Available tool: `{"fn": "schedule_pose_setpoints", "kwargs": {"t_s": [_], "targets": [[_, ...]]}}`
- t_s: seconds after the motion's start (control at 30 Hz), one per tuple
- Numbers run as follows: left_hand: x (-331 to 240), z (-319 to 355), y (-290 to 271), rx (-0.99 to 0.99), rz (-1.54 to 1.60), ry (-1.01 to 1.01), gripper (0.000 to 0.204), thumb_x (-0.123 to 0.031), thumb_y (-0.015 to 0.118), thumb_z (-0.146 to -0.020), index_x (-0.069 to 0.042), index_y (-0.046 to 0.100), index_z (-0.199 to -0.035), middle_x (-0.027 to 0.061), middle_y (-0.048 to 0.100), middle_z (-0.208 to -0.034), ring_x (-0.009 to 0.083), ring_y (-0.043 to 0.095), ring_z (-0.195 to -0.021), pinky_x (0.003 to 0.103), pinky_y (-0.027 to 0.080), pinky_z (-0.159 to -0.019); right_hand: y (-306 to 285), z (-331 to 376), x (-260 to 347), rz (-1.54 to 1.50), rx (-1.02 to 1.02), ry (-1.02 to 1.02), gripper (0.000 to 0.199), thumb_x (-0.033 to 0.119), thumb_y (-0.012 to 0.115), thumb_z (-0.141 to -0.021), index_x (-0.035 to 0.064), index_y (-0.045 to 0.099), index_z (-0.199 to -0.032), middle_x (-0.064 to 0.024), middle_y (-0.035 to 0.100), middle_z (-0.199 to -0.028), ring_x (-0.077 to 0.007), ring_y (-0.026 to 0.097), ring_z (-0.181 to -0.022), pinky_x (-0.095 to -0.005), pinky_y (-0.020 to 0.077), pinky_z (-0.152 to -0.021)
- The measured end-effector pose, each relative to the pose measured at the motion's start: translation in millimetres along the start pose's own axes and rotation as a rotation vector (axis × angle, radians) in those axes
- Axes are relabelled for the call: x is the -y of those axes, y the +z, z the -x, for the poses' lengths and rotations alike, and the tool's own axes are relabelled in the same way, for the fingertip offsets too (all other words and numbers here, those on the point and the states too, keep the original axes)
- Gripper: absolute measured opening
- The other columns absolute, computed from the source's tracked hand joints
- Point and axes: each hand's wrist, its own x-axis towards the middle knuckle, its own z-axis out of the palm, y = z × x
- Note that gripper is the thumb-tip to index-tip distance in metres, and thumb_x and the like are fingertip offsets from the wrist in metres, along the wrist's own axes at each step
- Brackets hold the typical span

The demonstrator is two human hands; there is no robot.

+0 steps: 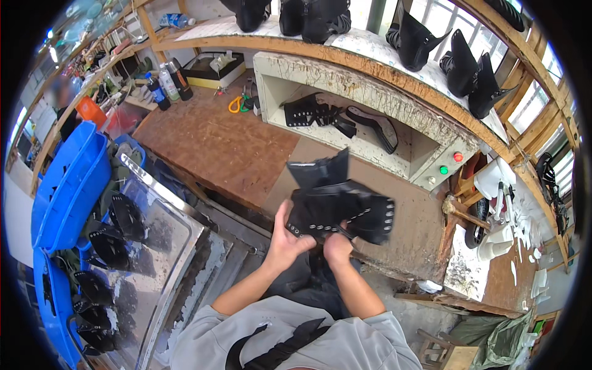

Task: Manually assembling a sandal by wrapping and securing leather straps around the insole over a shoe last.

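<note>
Upper (342, 200), black and eyeleted, hangs between both hands above the bench (216, 142) edge; handling it two-handed looks like the step in hand. The left hand (285, 239) clamps thumb and fingers on its left edge; the right hand (338, 248) curls at its lower edge (whether those fingertips pinch it cannot be told). Any next move seems to call for steadying the flaps. Ahead of the fingers, a box (364, 80) limits forward reach; scissors (235, 105) lie beyond them leftward, a sheet (467, 265) rightward.
</note>
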Motion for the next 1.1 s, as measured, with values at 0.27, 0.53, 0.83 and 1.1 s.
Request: {"fn": "schedule_pose_setpoints", "kwargs": {"t_s": [0.27,0.53,0.83,1.1], "targets": [[4,-76,-144,-0.106,0.28,-0.045,0.036,0.01,0.051,-0.076,0.004,0.056,-0.111,0.0097,0.064,-0.099,0.0171,0.061,-0.091,0.028,0.048,-0.083,33,-58,113,0.922,0.61,-0.607,0.05,0.017,0.061,-0.082,0.0007,0.045,-0.125,-0.0225,0.051,-0.122,-0.0321,0.048,-0.116,-0.0413,0.038,-0.098],[14,-126,-196,0.036,-0.047,-0.153,0.025,0.009,0.056,-0.07,0.002,0.064,-0.092,0.0053,0.063,-0.09,0.0141,0.059,-0.085,0.024,0.043,-0.079,137,-262,110,1.354,0.055,-1.063,0.063,0.024,0.064,-0.076,0.0018,0.04,-0.129,-0.0212,0.04,-0.133,-0.0357,0.038,-0.122,-0.0461,0.0311,-0.099],[-2,-242,-194,0.007,-0.343,0.192,0.014,0.005,0.05,-0.058,0.001,0.055,-0.071,0.0027,0.054,-0.078,0.0135,0.051,-0.077,0.024,0.039,-0.069,109,-265,97,1.646,0.363,-0.999,0.019,0.014,0.049,-0.081,0.0067,0.061,-0.093,-0.0121,0.059,-0.093,-0.0279,0.055,-0.092,-0.0404,0.0423,-0.08],[61,-382,-126,-0.345,-0.623,-0.082,0.023,-0.003,0.048,-0.068,-0.002,0.067,-0.081,0.0102,0.062,-0.073,0.0214,0.059,-0.072,0.031,0.045,-0.068,-41,-69,130,1.702,0.603,-0.838,0.015,0.014,0.059,-0.076,0.0078,0.062,-0.09,-0.0089,0.056,-0.085,-0.0254,0.057,-0.075,-0.0371,0.0472,-0.065]]}}
